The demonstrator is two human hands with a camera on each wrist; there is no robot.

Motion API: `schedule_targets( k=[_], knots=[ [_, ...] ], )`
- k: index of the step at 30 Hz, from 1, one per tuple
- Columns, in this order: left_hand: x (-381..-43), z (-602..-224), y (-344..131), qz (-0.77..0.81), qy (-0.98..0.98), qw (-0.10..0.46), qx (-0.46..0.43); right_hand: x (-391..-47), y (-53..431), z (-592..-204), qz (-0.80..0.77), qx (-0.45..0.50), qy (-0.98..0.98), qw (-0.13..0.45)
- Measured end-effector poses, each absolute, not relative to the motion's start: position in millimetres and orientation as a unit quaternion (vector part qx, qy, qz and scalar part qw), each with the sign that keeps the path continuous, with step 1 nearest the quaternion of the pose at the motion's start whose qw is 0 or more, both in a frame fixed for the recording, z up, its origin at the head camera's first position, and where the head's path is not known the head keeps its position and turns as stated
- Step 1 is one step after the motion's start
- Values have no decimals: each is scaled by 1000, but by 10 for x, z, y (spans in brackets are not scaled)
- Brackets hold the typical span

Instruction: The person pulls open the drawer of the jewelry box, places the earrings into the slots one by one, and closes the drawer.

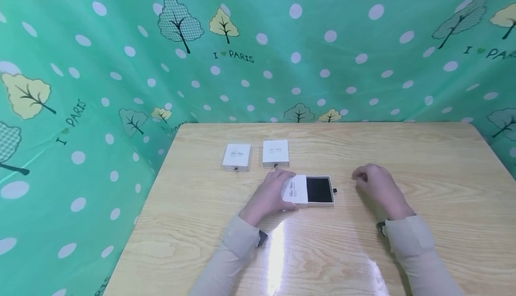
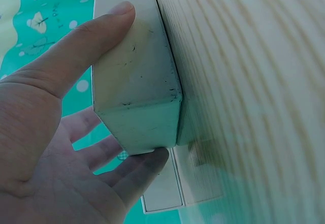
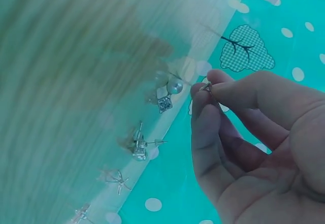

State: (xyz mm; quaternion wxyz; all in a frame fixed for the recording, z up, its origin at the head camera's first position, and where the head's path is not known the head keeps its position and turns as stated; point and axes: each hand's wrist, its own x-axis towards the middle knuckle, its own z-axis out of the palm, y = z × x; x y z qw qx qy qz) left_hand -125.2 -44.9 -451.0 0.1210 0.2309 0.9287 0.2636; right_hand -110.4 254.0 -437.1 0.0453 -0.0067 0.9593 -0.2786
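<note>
My left hand [image 1: 274,193] grips the white sleeve of a small drawer box [image 1: 295,190]. The drawer, pulled partly out to the right, has a black lining [image 1: 319,190] and a dark pull tab [image 1: 335,190]. In the left wrist view the thumb presses one side wall of the box [image 2: 134,66], with the fingers round its end. To the right of the box, my right hand [image 1: 376,186] pinches a small silver earring [image 3: 205,87] between thumb and fingertips. Beside that hand lie a pearl and square-stone earring [image 3: 164,103] and another earring [image 3: 139,145].
Two closed white boxes, a left one [image 1: 237,156] and a right one [image 1: 276,153], stand behind the left hand. More small silver jewellery [image 3: 120,183] lies on the wooden table [image 1: 181,224]. A green dotted cloth [image 1: 278,67] hangs behind and at left.
</note>
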Motion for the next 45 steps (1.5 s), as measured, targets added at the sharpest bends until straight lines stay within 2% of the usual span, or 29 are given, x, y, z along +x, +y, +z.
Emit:
schedule_targets(
  k=[32,38,45],
  knots=[
    [-1251,-4501,-447,263,928,111,239,-1061,2442,-4262,-300,-50,952,5],
    [-1250,-4507,-449,260,929,117,236,-1065,2397,-4249,-312,-89,946,15],
    [-1241,-4512,-454,263,929,121,233,-1039,2321,-4246,-325,-133,936,-13]
  ],
)
